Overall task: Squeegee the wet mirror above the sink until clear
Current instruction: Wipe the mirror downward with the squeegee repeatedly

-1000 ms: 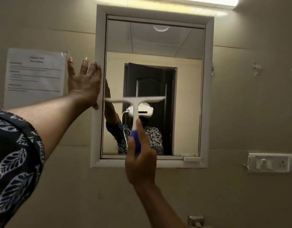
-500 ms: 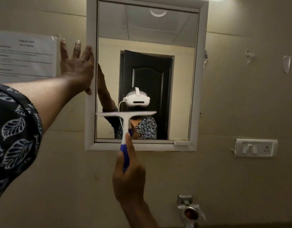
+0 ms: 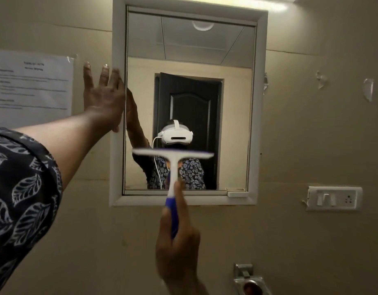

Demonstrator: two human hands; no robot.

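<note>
A framed wall mirror (image 3: pixel 226 103) fills the upper centre of the frame. A white squeegee (image 3: pixel 173 158) with a blue grip sits low on the glass, slightly left of centre, its blade level and crosswise, its stem pointing straight down past the bottom frame.

The right hand (image 3: pixel 177 248), at lower centre, is closed around the blue grip, thumb laid up along the stem, forearm rising from the bottom edge. The left hand (image 3: pixel 103 96), at middle left, is open and holds nothing; its fingers are spread and pointing up, the palm lying flat against the mirror's left frame and the arm stretched out in a leaf-print sleeve (image 3: pixel 20 188).

To do this stroke well, it seems best to keep the blade level and pressed evenly, carry it to the bottom edge, then overlap the next pass to the right. Whether water remains on the glass is too faint to tell.
</note>
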